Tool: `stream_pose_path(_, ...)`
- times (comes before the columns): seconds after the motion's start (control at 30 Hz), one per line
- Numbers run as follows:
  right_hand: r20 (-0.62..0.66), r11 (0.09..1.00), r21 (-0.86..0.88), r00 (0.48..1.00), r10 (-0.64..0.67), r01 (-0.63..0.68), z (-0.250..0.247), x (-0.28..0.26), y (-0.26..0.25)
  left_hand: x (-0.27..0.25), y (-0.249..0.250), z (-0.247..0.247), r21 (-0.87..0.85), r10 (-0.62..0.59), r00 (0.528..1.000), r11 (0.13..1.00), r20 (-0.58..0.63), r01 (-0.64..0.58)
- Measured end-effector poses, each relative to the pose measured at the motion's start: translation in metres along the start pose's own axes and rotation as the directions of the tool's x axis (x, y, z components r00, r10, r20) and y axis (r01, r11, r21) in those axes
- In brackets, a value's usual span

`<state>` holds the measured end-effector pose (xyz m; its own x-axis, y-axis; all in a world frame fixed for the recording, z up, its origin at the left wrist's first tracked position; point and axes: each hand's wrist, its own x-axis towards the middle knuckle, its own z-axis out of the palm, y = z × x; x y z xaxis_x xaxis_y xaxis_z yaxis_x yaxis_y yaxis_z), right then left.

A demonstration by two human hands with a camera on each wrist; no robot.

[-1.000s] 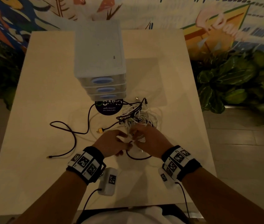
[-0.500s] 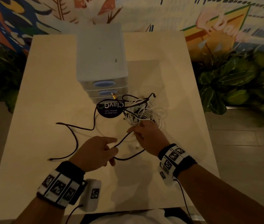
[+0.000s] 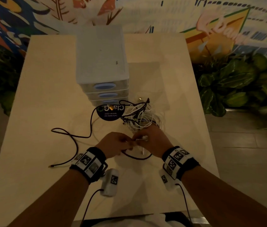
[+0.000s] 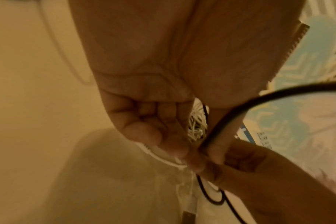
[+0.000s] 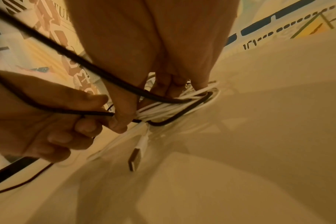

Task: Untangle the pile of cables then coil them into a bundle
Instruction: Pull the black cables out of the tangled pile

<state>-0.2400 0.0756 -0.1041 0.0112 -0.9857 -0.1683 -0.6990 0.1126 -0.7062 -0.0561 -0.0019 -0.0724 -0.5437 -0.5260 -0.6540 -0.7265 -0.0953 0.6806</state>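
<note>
A tangle of white and black cables (image 3: 139, 117) lies on the table in front of the drawer unit. My right hand (image 3: 140, 139) grips a small coil of white cable loops (image 5: 173, 106) with a black strand running through it; a white USB plug (image 5: 136, 156) hangs below. My left hand (image 3: 129, 143) meets it, pinching the black cable (image 4: 238, 109) between thumb and forefinger (image 4: 215, 153). The rest of that black cable (image 3: 75, 136) trails left over the table, and its yellow plug (image 3: 111, 107) rests on a dark round sticker (image 3: 111, 114).
A white three-drawer unit (image 3: 101, 63) stands at the middle back of the pale table (image 3: 47, 95). Leafy plants (image 3: 237, 86) fill the floor on the right beyond the table edge. A painted wall runs along the back.
My left hand, drawn back to the left with the black cable half a second ago, has returned to meet the right hand. The black cable's slack and yellow plug have shifted.
</note>
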Motion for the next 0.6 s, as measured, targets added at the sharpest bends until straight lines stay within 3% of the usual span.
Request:
stream_pose_path(0.17,-0.036,0.999,-0.035,0.999,0.014,-0.015,-0.005,0.0,-0.005,-0.001,-0.001,0.001,0.261,0.075,0.99,0.964,-0.116,-0.042)
stream_pose_path(0.37,-0.009,0.993,0.096,0.998,0.069,-0.068,-0.011,0.004,-0.007,-0.024,-0.002,-0.01,0.251,0.132,0.983,0.963,-0.126,-0.097)
stream_pose_path(0.6,-0.052,0.989,0.078,0.991,0.127,-0.123,-0.014,0.007,-0.003,-0.046,-0.01,-0.012,0.239,0.139,0.99,0.962,-0.016,-0.131)
